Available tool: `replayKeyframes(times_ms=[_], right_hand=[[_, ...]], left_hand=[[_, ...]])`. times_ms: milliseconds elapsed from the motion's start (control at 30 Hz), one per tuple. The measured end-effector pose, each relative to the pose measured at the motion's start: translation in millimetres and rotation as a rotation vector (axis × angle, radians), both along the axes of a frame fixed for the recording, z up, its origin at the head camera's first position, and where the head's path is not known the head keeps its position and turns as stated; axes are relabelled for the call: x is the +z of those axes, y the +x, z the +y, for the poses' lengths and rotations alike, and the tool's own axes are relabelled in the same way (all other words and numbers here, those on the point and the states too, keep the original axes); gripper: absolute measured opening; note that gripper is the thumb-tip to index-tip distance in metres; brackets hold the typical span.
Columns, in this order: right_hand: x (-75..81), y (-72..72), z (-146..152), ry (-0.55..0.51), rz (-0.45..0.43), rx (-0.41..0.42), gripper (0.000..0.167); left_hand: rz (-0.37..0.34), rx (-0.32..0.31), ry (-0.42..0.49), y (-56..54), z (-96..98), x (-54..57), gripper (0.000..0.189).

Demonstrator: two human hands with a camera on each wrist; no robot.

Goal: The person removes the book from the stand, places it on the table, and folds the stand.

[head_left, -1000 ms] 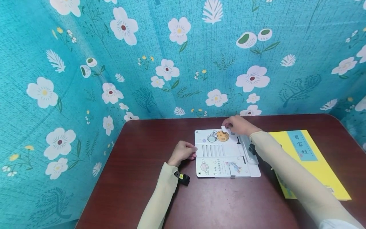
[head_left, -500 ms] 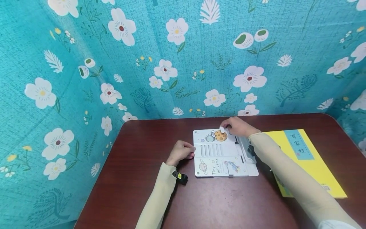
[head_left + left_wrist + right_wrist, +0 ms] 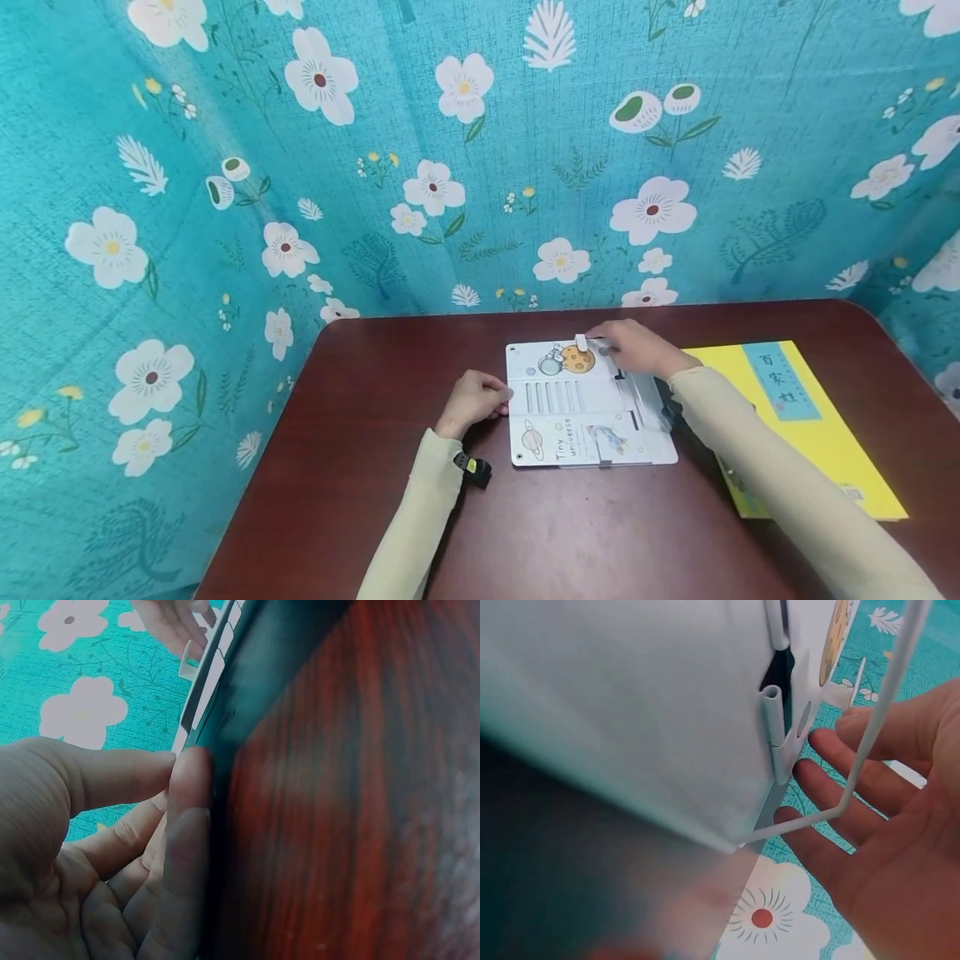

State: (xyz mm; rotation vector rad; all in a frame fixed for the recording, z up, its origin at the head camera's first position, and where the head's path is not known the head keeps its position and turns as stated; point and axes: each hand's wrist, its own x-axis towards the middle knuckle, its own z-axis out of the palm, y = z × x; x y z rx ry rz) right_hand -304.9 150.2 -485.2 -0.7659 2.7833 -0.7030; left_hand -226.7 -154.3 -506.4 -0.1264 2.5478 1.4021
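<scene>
A white book stand (image 3: pixel 603 393) printed with an astronaut, planets and "Tiny universe" lies nearly flat on the table. My left hand (image 3: pixel 472 400) pinches its left edge between thumb and forefinger, as the left wrist view shows close up. At the far right corner is my right hand (image 3: pixel 637 343), fingertips by the stand's edge and fingers loosely spread in the right wrist view. A small white clip (image 3: pixel 581 342) stands at the far edge, just left of those fingers. Between camera and palm runs a bent white wire (image 3: pixel 791 824) of the stand.
Right of the stand lies a yellow book (image 3: pixel 832 450) with a blue title panel, partly under the right forearm. The dark red wooden table (image 3: pixel 375 467) ends at a blue flowered cloth (image 3: pixel 480 167) behind and to the left.
My right hand, which pinched the white clip at the far edge, has let it go and moved slightly right and nearer. The left hand keeps its pinch on the book stand.
</scene>
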Motion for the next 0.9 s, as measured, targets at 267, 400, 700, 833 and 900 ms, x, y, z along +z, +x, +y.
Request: replayKeyframes(times_ms=[267, 400, 700, 833, 900], right_hand=[[-2.5, 19.9, 12.0, 0.016, 0.061, -0.052, 0.050], [-3.4, 31.6, 16.9, 0.060, 0.093, -0.118, 0.052], [-3.8, 63.4, 22.9, 0.041, 0.172, -0.311, 0.045], [-3.6, 74.0, 25.6, 0.053, 0.194, -0.330, 0.023], [-2.7, 77.7, 26.3, 0.071, 0.198, -0.326, 0.017]], left_hand=[[-0.026, -0.011, 0.031, -1.8, 1.1, -0.6, 0.020], [-0.033, -0.011, 0.031, -2.3, 2.6, -0.4, 0.020], [-0.047, -0.008, 0.050, -2.4, 3.2, 1.0, 0.020], [-0.047, -0.012, 0.050, -2.1, 2.7, 0.8, 0.021], [-0.051, -0.014, 0.049, -1.8, 2.7, 0.8, 0.020]])
